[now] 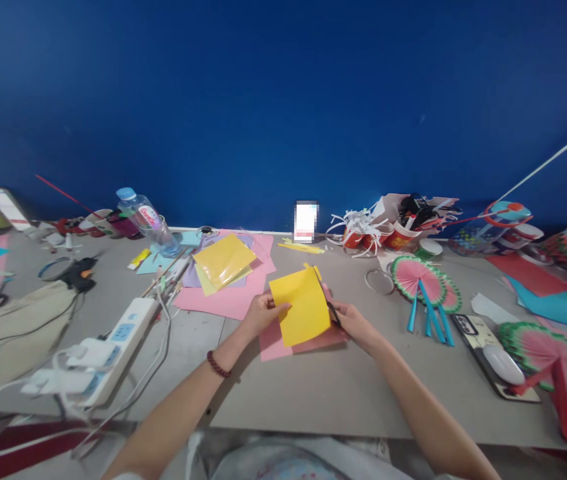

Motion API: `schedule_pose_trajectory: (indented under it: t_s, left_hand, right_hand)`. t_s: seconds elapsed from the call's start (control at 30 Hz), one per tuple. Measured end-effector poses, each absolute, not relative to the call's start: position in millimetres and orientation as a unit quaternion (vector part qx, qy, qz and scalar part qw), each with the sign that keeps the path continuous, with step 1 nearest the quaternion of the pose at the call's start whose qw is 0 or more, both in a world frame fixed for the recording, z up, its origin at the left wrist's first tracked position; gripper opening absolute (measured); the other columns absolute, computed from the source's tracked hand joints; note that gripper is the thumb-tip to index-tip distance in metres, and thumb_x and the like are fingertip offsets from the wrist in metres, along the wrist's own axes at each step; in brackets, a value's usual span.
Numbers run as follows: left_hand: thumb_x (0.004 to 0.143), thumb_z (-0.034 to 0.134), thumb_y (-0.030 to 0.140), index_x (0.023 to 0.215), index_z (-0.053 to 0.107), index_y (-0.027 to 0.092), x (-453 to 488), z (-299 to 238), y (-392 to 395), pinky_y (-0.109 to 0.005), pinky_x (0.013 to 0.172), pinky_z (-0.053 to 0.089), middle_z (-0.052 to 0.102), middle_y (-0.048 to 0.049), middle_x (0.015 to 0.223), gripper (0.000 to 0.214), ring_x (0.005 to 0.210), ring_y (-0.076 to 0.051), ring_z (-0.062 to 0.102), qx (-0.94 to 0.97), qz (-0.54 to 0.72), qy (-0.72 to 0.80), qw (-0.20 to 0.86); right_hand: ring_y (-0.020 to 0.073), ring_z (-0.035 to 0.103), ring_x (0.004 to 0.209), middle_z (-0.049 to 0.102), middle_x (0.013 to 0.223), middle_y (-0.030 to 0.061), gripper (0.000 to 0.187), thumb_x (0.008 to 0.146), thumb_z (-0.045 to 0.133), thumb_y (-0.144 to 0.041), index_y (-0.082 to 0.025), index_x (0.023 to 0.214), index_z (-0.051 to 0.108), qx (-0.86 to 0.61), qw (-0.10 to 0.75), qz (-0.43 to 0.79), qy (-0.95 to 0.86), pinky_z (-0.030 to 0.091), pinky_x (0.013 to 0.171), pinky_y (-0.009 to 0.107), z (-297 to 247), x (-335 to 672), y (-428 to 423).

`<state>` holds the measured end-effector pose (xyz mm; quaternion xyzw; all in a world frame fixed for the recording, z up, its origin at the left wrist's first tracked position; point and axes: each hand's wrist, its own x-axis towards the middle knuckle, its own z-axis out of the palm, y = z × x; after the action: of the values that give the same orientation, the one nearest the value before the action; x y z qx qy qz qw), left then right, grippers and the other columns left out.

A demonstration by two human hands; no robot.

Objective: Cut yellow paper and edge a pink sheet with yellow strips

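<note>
fingers of the left hand [262, 313] pinch a yellow sheet [302, 308]; those of the right hand [355, 321] grip black scissors [334, 313] at its right edge, over pink paper [270, 344].

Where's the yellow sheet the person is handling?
Near the middle of the head view, the yellow sheet is held by the left hand, with the right hand at its opposite edge and pink paper beneath.

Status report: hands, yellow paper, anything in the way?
Left hand pinching yellow paper by left edge. Right hand holding what looks like black scissors at right edge. Pink paper underneath; nothing visibly blocking.
</note>
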<state>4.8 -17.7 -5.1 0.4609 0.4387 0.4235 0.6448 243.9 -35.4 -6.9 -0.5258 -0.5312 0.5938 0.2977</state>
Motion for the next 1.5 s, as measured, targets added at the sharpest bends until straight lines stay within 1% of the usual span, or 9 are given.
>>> schedule_pose_trajectory:
  t_s: [0.13, 0.5, 0.8, 0.97, 1.07, 1.23, 1.33, 1.4, 1.5]
  left_hand:
    - [0.05, 0.085, 0.036, 0.077, 0.074, 0.013, 3, -7, -17, -0.029, 0.058, 0.053, 0.073, -0.0069, 0.073, 0.036, 0.065, -0.023, 0.068, 0.474, 0.425, 0.436, 0.636]
    - [0.044, 0.087, 0.032, 0.073, 0.074, 0.015, 5, -4, -16, -0.031, 0.056, 0.052, 0.07, -0.004, 0.064, 0.036, 0.063, -0.024, 0.067, 0.469, 0.425, 0.438, 0.638]
    - [0.057, 0.08, 0.042, 0.082, 0.071, 0.014, 2, -5, -15, -0.029, 0.06, 0.051, 0.072, -0.0079, 0.082, 0.039, 0.071, -0.022, 0.066, 0.448, 0.459, 0.474, 0.603]
    - [0.062, 0.076, 0.04, 0.087, 0.067, 0.015, -18, 3, -1, -0.028, 0.067, 0.051, 0.071, -0.0081, 0.091, 0.036, 0.08, -0.02, 0.066, 0.429, 0.541, 0.525, 0.498]
    - [0.062, 0.074, 0.038, 0.089, 0.063, 0.017, -40, 14, 14, -0.026, 0.064, 0.051, 0.069, -0.0061, 0.09, 0.037, 0.078, -0.018, 0.066, 0.381, 0.617, 0.535, 0.434]
    - [0.057, 0.072, 0.032, 0.088, 0.055, 0.018, -77, 22, 39, -0.019, 0.04, 0.038, 0.065, 0.0001, 0.074, 0.038, 0.043, -0.008, 0.052, 0.355, 0.652, 0.545, 0.389]
    - [0.059, 0.068, 0.025, 0.093, 0.054, 0.018, -96, 19, 53, -0.017, 0.037, 0.035, 0.061, 0.0027, 0.068, 0.038, 0.038, -0.007, 0.049, 0.385, 0.618, 0.599, 0.333]
    - [0.061, 0.067, 0.023, 0.092, 0.056, 0.016, -109, 18, 64, -0.018, 0.039, 0.038, 0.062, -0.0005, 0.072, 0.033, 0.042, -0.009, 0.052, 0.424, 0.575, 0.641, 0.279]
    - [0.064, 0.065, 0.021, 0.091, 0.059, 0.016, -125, 19, 81, -0.02, 0.05, 0.045, 0.066, -0.006, 0.084, 0.028, 0.065, -0.015, 0.062, 0.48, 0.538, 0.669, 0.182]
  right_hand:
    - [0.0058, 0.036, 0.031, 0.05, 0.044, -0.0064, 0.046, 0.073, 0.059, -0.064, -0.02, 0.065, 0.045, -0.531, 0.301, 0.606, -0.511, 0.021, 0.033, 0.02, -9, 243, -35]
    - [0.0047, 0.035, 0.03, 0.049, 0.044, -0.0072, 0.046, 0.074, 0.057, -0.064, -0.02, 0.066, 0.045, -0.532, 0.298, 0.602, -0.517, 0.02, 0.032, 0.019, -12, 244, -35]
    - [0.005, 0.034, 0.028, 0.055, 0.045, -0.0041, 0.047, 0.069, 0.058, -0.065, -0.019, 0.062, 0.049, -0.541, 0.314, 0.601, -0.498, 0.022, 0.029, 0.019, -7, 244, -33]
    - [0.0075, 0.044, 0.034, 0.062, 0.053, 0.0014, 0.046, 0.067, 0.062, -0.063, -0.017, 0.065, 0.057, -0.565, 0.351, 0.565, -0.488, 0.026, 0.033, 0.021, -3, 246, -30]
    - [0.0108, 0.05, 0.042, 0.061, 0.054, 0.0027, 0.043, 0.067, 0.065, -0.059, -0.016, 0.063, 0.061, -0.603, 0.358, 0.489, -0.519, 0.032, 0.04, 0.022, -4, 249, -28]
    - [0.0144, 0.051, 0.049, 0.057, 0.048, 0.001, 0.042, 0.07, 0.065, -0.057, -0.019, 0.054, 0.058, -0.644, 0.338, 0.299, -0.618, 0.031, 0.046, 0.024, -10, 253, -29]
    - [0.0148, 0.054, 0.046, 0.06, 0.051, 0.0011, 0.036, 0.075, 0.061, -0.052, -0.02, 0.058, 0.059, -0.653, 0.308, 0.272, -0.637, 0.033, 0.047, 0.024, -15, 255, -30]
    - [0.0161, 0.058, 0.048, 0.065, 0.056, 0.0017, 0.03, 0.078, 0.058, -0.047, -0.021, 0.063, 0.06, -0.65, 0.3, 0.282, -0.639, 0.035, 0.049, 0.024, -17, 256, -30]
    - [0.0177, 0.061, 0.052, 0.068, 0.061, 0.0026, 0.025, 0.079, 0.056, -0.044, -0.022, 0.067, 0.06, -0.64, 0.301, 0.287, -0.646, 0.037, 0.051, 0.024, -18, 257, -29]
